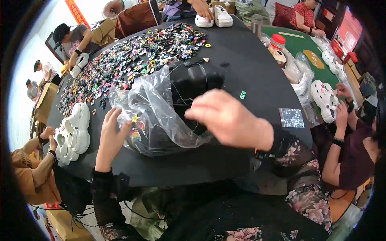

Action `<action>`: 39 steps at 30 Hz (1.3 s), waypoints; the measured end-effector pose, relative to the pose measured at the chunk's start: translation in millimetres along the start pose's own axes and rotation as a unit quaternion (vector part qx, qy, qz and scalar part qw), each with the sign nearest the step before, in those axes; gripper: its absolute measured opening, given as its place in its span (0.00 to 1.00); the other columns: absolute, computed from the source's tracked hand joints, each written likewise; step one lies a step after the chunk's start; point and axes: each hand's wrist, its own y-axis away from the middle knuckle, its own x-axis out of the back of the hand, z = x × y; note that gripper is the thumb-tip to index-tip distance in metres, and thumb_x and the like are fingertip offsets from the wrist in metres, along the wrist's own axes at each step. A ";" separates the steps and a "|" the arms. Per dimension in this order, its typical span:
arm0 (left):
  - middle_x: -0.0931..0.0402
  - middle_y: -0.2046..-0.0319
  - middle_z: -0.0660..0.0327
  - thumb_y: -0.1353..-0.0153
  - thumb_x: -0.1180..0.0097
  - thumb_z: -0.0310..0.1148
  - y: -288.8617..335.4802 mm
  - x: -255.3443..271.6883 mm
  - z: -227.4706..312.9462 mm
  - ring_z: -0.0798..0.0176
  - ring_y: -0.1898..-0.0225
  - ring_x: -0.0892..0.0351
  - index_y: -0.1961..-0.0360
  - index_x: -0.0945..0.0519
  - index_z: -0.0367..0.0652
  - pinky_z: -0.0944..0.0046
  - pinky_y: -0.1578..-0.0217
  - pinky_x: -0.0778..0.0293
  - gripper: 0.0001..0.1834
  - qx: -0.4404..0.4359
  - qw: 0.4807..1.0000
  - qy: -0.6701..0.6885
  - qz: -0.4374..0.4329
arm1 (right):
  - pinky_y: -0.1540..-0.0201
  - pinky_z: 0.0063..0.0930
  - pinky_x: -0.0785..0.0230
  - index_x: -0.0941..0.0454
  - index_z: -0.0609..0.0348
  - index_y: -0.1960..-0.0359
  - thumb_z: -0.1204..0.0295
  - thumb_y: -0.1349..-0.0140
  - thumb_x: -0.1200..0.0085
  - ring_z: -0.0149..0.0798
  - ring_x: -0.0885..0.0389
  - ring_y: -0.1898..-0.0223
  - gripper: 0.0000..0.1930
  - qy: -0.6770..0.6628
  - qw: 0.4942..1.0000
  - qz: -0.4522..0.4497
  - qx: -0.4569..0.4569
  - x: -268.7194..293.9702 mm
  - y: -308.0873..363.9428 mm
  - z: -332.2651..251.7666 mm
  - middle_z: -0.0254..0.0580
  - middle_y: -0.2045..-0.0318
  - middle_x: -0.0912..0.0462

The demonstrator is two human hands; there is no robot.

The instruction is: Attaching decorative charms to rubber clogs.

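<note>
A clear plastic bag (155,108) lies crumpled on the black table in front of me, with a few small colourful charms (136,124) showing at its left part. My left hand (109,136) is at the bag's left edge, thumb and fingers apart, beside the charms. Over the bag's right side hovers my right hand (225,118), fingers bent downward and smeared by motion; whatever they may hold is hidden. Just beyond it sits a glossy black object (197,78) with a thin cord or wire looped over it; its kind is unclear.
A broad heap of small colourful charms (136,54) covers the far left of the table (257,60). White clogs (78,128) stand at left, others (223,17) at the far edge. A green charm (243,95) and a small flat packet (292,117) lie right. Several people work around.
</note>
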 end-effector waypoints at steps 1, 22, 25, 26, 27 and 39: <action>0.31 0.42 0.49 0.40 0.41 0.36 3.3 0.6 -4.4 0.56 0.44 0.28 0.44 0.28 0.33 0.62 0.47 0.32 0.26 -0.001 1.000 0.001 0.000 | 0.49 0.40 0.32 0.23 0.62 0.56 0.77 0.48 0.47 0.48 0.25 0.53 0.15 0.045 0.999 -0.016 -0.019 4.9 0.2 7.6 0.45 0.56 0.23; 0.33 0.83 0.68 0.36 0.46 0.32 -17.1 12.1 -11.0 0.75 0.82 0.31 0.75 0.32 0.41 0.70 0.83 0.32 0.12 0.106 0.976 0.188 -0.015 | 0.52 0.34 0.31 0.26 0.55 0.71 0.63 0.53 0.37 0.44 0.26 0.57 0.13 0.120 0.976 -0.159 0.091 40.2 -22.1 20.0 0.37 0.66 0.24; 0.33 0.84 0.64 0.39 0.43 0.30 -15.6 15.3 -18.5 0.74 0.84 0.33 0.76 0.32 0.38 0.68 0.84 0.35 0.12 0.143 0.958 0.246 0.032 | 0.52 0.36 0.30 0.26 0.57 0.72 0.64 0.51 0.37 0.46 0.26 0.57 0.13 0.097 0.983 -0.138 0.079 49.3 -22.0 35.3 0.41 0.66 0.23; 0.32 0.83 0.63 0.38 0.46 0.31 -16.0 14.4 -23.2 0.72 0.84 0.33 0.75 0.31 0.38 0.69 0.85 0.34 0.12 0.145 0.961 0.231 0.053 | 0.53 0.36 0.30 0.26 0.58 0.72 0.64 0.51 0.38 0.47 0.26 0.57 0.13 0.107 0.985 -0.119 0.067 52.2 -20.8 38.3 0.41 0.66 0.23; 0.32 0.83 0.63 0.38 0.46 0.31 -16.1 19.2 -36.1 0.72 0.84 0.33 0.75 0.31 0.38 0.69 0.85 0.34 0.12 0.142 0.961 0.232 0.054 | 0.52 0.36 0.30 0.25 0.58 0.71 0.65 0.52 0.37 0.48 0.26 0.56 0.12 0.107 0.986 -0.123 0.044 61.4 -17.4 42.4 0.42 0.65 0.23; 0.28 0.78 0.61 0.37 0.48 0.36 -1.5 44.1 -130.2 0.72 0.83 0.29 0.53 0.27 0.33 0.72 0.88 0.34 0.17 0.240 0.948 0.165 0.125 | 0.50 0.40 0.30 0.25 0.57 0.71 0.69 0.58 0.33 0.50 0.29 0.51 0.14 0.080 0.968 -0.238 -0.016 78.7 21.0 23.1 0.41 0.63 0.26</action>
